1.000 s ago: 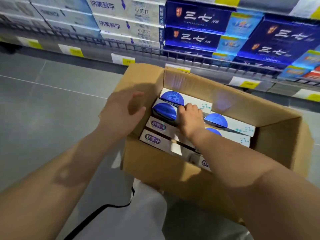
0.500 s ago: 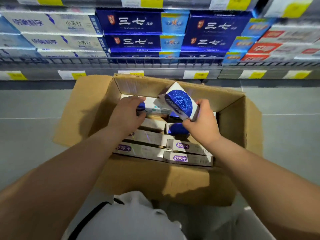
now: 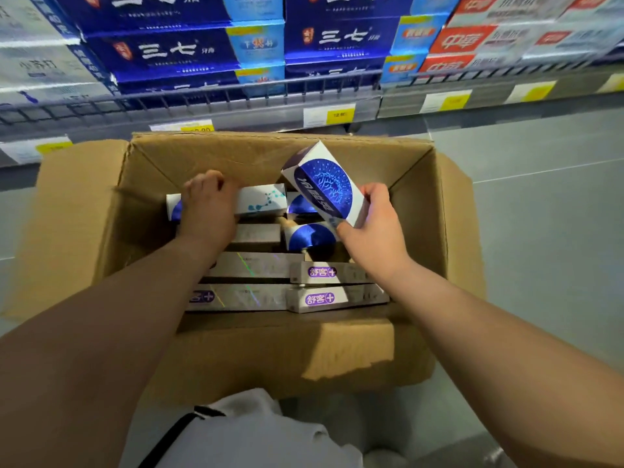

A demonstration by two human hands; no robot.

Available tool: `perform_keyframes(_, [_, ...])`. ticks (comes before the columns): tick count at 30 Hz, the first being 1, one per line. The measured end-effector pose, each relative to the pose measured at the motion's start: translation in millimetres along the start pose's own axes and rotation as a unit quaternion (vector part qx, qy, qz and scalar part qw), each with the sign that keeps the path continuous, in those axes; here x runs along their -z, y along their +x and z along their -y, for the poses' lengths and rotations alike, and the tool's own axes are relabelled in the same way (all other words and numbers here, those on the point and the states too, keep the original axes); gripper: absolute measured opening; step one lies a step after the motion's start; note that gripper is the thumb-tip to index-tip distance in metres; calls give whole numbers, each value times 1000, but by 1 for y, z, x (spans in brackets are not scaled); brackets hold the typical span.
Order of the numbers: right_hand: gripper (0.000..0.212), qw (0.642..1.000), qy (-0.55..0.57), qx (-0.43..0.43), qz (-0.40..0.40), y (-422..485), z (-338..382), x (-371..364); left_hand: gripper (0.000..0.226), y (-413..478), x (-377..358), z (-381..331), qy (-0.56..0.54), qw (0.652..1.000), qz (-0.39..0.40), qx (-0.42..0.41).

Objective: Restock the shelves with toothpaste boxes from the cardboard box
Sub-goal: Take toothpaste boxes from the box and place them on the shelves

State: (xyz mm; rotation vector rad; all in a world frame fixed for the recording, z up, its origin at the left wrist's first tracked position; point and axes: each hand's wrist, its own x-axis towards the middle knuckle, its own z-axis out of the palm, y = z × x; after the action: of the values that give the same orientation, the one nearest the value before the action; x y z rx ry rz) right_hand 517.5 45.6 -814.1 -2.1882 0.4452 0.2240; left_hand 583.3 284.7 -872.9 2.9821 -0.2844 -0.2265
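Note:
An open cardboard box (image 3: 256, 352) stands on the floor before a low shelf (image 3: 209, 109). Several toothpaste boxes lie inside it. My right hand (image 3: 374, 228) holds a white toothpaste box with a blue disc (image 3: 322, 184), tilted up above the others. My left hand (image 3: 209, 207) grips another white toothpaste box (image 3: 260, 199) that lies across the back of the carton. Silver boxes with purple logos (image 3: 320, 298) fill the near rows.
The shelf holds stacked dark blue toothpaste boxes (image 3: 175, 52), red and white ones (image 3: 472, 42) to the right and pale ones (image 3: 40, 69) to the left. Yellow price tags (image 3: 329, 116) line its edge. Grey floor (image 3: 547, 214) lies to the right. My knee in white cloth (image 3: 256, 434) is below.
My right hand has lifted the blue-disc box a little higher out of the carton. My left hand has closed round the white box at the back. The view has moved closer to the shelf.

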Motion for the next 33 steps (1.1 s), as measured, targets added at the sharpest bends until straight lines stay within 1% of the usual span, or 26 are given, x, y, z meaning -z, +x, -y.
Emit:
perform_keyframes(3, [49,1000,3,-1,-4,-1,0,2,49,-2,10,-3,-47,998,30,13])
perform_keyframes(6, [45,1000,16,6,-3,-6,6,8,51,-8,28,-9,-63,997,43,7])
perform_keyframes(8, [45,999,35,19,-3,-12,16,16,55,-13,48,-15,-96,994,49,14])
perform_keyframes(12, [43,996,68,33,-44,-18,55,48,60,-24,104,-31,-159,985,61,14])
perform_keyframes(16, [42,992,100,25,-76,-29,122,106,57,-30,203,-56,-223,972,51,44])
perform_keyframes(20, [42,984,142,14,-104,-57,206,188,58,-34,323,-84,-267,962,33,42])
perform_keyframes(22, [38,979,162,13,-120,-74,251,235,59,-33,390,-103,-271,961,38,43])
perform_keyframes(24, [34,976,168,11,-137,-91,293,282,55,-32,457,-124,-288,955,53,40])
perform_keyframes(26, [34,972,173,12,-158,-110,330,328,55,-33,520,-144,-318,945,66,26])
perform_keyframes(28, [36,969,174,8,-177,-129,361,373,59,-38,576,-165,-341,938,66,8])
perform_keyframes(29, [38,967,172,9,-189,-138,374,395,57,-41,600,-177,-353,934,63,-2])
perform_keyframes(31, [41,963,166,9,-214,-156,392,436,50,-47,643,-205,-370,927,51,-28])
perform_keyframes(33, [42,957,164,5,-239,-171,399,474,49,-51,675,-235,-371,926,32,-60])
